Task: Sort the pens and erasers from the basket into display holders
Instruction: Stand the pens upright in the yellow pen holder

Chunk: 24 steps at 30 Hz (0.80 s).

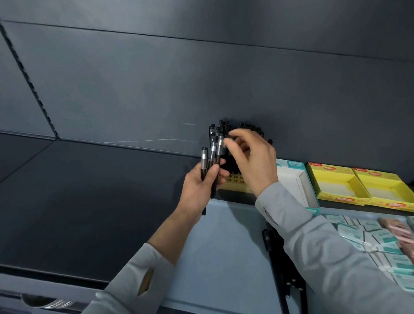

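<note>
Against the dark back panel of the shelf stands the pen holder (234, 180), a pale yellow grid block; it serves as the reference for all positions below.

1. Done so far: a dense cluster of standing pens (223, 125) fills the pen holder, caps upward. Pen sorting appears well advanced.
2. In hand: the left hand (200, 184), just left of the pen holder, grips a small bundle of held pens (211, 152), about three, upright with fingers and thumb wrapped round the barrels. The right hand (255, 158) hovers over the pen holder with fingers curled, its fingertips next to the rightmost held pen. Whether it pinches that pen cannot be told.
3. Left, pens: the basket (220, 254) sits in front of the pen holder, nearer the person. A few loose pens (274, 262) lie in it, partly hidden under the right sleeve.
4. Left, erasers: teal and pink erasers (383, 245) are piled in the basket, to the front right of the pen holder. None appears sorted.
5. Receiving containers: a white-and-teal box (301, 187) sits just right of the pen holder, and two yellow boxes (324, 173) stand further right. All three show bare floors.

Judgement: the pen stage is close to finished; the eraser stage is not yet started.
</note>
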Motion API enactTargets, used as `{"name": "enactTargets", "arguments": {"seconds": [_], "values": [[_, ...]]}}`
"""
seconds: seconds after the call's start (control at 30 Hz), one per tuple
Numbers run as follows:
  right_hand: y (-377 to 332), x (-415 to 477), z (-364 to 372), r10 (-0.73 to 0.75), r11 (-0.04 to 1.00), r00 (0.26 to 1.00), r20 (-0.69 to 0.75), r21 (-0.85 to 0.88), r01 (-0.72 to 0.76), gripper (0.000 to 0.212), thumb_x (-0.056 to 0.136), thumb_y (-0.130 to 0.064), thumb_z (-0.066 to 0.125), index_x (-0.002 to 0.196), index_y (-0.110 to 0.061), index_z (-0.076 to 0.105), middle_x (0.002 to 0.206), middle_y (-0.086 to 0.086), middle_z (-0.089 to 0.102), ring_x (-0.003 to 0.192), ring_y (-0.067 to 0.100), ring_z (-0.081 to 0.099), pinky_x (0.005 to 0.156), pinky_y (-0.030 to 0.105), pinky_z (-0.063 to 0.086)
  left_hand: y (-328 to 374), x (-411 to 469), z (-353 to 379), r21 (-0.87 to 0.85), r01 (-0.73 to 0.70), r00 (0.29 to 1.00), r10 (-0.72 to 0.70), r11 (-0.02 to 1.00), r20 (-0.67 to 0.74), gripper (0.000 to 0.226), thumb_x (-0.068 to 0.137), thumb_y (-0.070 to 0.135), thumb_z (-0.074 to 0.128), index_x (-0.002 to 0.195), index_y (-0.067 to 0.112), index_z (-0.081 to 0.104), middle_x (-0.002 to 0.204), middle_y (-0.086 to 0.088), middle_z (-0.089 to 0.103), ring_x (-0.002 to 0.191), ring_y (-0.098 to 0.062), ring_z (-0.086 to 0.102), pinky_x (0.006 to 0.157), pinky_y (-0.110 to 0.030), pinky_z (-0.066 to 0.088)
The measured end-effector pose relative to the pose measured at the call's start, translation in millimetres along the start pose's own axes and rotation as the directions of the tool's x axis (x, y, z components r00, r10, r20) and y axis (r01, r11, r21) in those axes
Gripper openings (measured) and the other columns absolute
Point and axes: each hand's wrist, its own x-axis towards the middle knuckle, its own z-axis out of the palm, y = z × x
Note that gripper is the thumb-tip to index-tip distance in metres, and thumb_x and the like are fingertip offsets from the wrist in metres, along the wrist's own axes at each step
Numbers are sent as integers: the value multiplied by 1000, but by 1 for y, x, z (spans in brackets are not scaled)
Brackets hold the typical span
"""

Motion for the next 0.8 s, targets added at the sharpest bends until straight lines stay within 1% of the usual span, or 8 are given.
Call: {"name": "enactTargets", "arguments": {"seconds": [0.07, 0.17, 0.33, 0.47, 0.53, 0.63, 0.73, 0.8], "values": [[-3, 0, 0, 61, 996, 996, 67, 57, -65, 19, 89, -36, 65, 101, -22, 68, 82, -9, 67, 74, 5, 62, 75, 27, 52, 0, 0, 3, 36, 1, 1000, -2, 999, 26, 17, 99, 18, 51, 110, 15, 64, 83, 1, 73, 79, -12, 65, 82, -30, 56], [3, 1, 1, 150, 974, 979, 136, 148, -170, 15, 87, -36, 66, 96, -23, 67, 80, -10, 68, 71, 7, 65, 75, 37, 56, -2, 1, 6, 74, 17, 999, -20, 997, 39, 20, 99, 20, 52, 113, 13, 64, 89, -1, 74, 86, -17, 68, 89, -36, 55], [15, 1, -7, 173, 965, 974, 148, 173, -198, 13, 90, -29, 61, 98, -19, 66, 85, -2, 70, 77, 20, 69, 68, 40, 60, -5, 1, 2, 106, 30, 1000, -31, 994, 1, 19, 99, 28, 52, 113, 30, 66, 105, 7, 72, 104, -7, 65, 97, -31, 49], [25, 6, -18, 156, 984, 987, 30, 83, -158, 19, 89, -40, 52, 99, -29, 63, 83, -6, 70, 72, 19, 68, 74, 47, 58, -2, 4, -6, 95, 60, 990, -47, 994, -134, 27, 100, 32, 48, 122, 25, 61, 79, 7, 59, 58, -6, 50, 59, -21, 48], [28, 7, -21, 148, 988, 989, -9, 42, -147, 17, 92, -34, 54, 103, -26, 64, 84, -5, 71, 72, 19, 69, 76, 48, 57, -5, 8, -10, 120, 69, 984, -48, 990, -172, 24, 100, 37, 46, 117, 29, 61, 73, 8, 49, 54, -6, 39, 57, -34, 44], [31, 6, -21, 130, 991, 991, -31, 11, -130, 14, 94, -29, 54, 105, -25, 63, 82, -6, 71, 72, 18, 70, 77, 48, 56, -5, 10, -14, 108, 133, 970, -107, 985, -220, 20, 99, 40, 46, 112, 25, 49, 81, 8, 50, 63, -10, 41, 75, -53, 48], [31, 5, -16, 137, 990, 990, -27, 36, -136, 17, 95, -27, 54, 107, -21, 63, 83, -7, 71, 74, 17, 71, 79, 47, 57, -5, 10, -15, 3, 149, 962, -145, 989, -230, 5, 102, 25, 39, 107, 23, 41, 82, 3, 49, 51, -5, 35, 46, -26, 37], [31, 4, -12, 147, 988, 989, -14, 51, -146, 17, 96, -24, 55, 109, -18, 64, 85, -5, 72, 74, 14, 72, 80, 46, 57, -5, 10, -16, -7, 142, 963, -140, 990, -229, 9, 103, 18, 36, 107, 22, 42, 83, 2, 51, 50, -4, 34, 47, -19, 30]]}}
